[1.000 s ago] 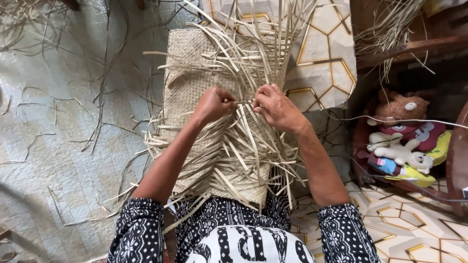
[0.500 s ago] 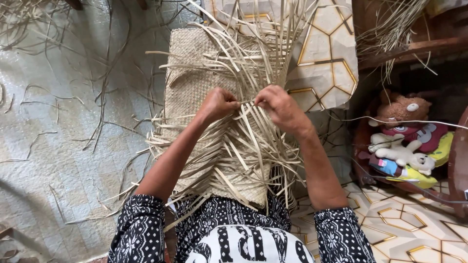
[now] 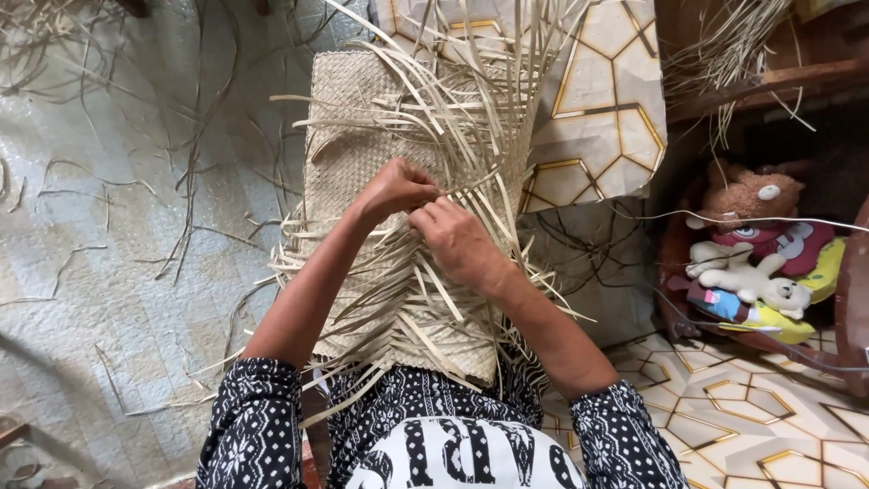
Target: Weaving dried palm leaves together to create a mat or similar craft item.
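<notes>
- Over the middle of the woven mat [image 3: 362,136], the left hand [image 3: 394,190] is clenched, its fingertips pinching pale strips [image 3: 471,109] at the working edge.
- Just beside it and touching, the right hand [image 3: 457,240] lies knuckles up with its fingers curled into the same loose strips; exactly which strip it pinches I cannot tell.
- Judging by this, the step in hand is interlacing one strip across the others where the finished weave ends; the next move seems to call for holding the crossing tight while a neighbouring strip is lifted.
- The mat lies on the person's lap and runs far from them, its finished part on the far left and unwoven ends fanning far, right and near.
- Under the mat's far end, a patterned cushion [image 3: 602,100] with gold-lined hexagons shows.
- Stray strips litter the pale floor [image 3: 90,272] on the left.
- On the right, stuffed toys [image 3: 747,244] sit in a dark wooden piece.
</notes>
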